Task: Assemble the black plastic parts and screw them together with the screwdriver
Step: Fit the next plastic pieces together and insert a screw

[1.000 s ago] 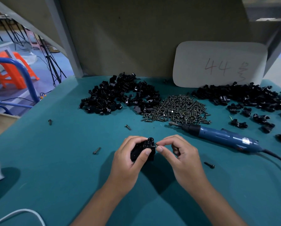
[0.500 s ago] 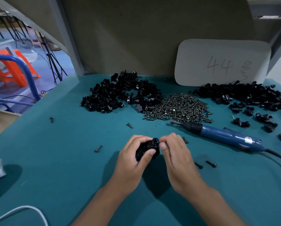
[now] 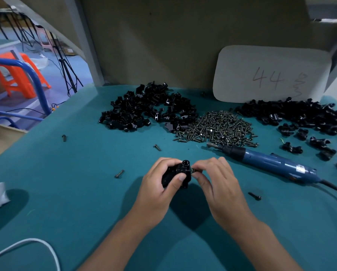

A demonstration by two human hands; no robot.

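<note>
Left hand (image 3: 160, 189) grips the black part (image 3: 176, 174) just above the green table (image 3: 85, 192), mostly hiding it; right hand (image 3: 214, 178) pinches a barely visible screw (image 3: 192, 169) at its side. One blue screwdriver (image 3: 269, 163) lies right. Four loose screws, one screw heap (image 3: 216, 127), two black piles.

Screwdriver (image 3: 269, 163) beside bare mat (image 3: 75, 182)

Small dark screw (image 3: 193, 169) at right fingertips (image 3: 198, 174) too small to read, black plastic assembly (image 3: 175, 173) half hidden under left hand (image 3: 160, 189), black screwdriver cable (image 3: 333, 187) cut off at 3 o'clock, white cord (image 3: 27, 243) cut off at 7 o'clock.
</note>
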